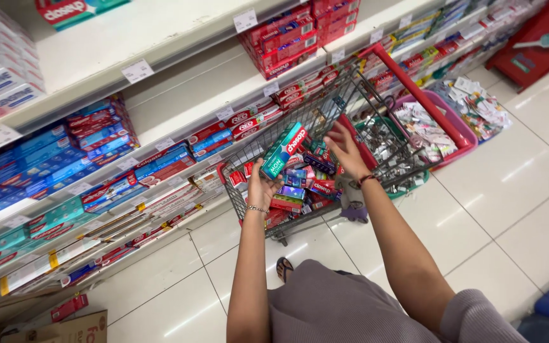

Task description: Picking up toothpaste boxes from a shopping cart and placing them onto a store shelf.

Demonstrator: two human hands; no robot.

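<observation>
Shop shelves [96,146] packed with toothpaste cartons line a white tiled aisle, where a person's left hand [260,184] grips a teal toothpaste box [284,150] above a wire trolley [351,121] of boxes; the right hand [345,149] hovers open beside it, fingers spread

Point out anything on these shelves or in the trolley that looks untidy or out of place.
The bottom shelf looks untidy: its flat boxes lie tilted and overlapping. In the trolley the cartons are heaped loosely, not stacked. A cardboard box sits open on the floor.
</observation>
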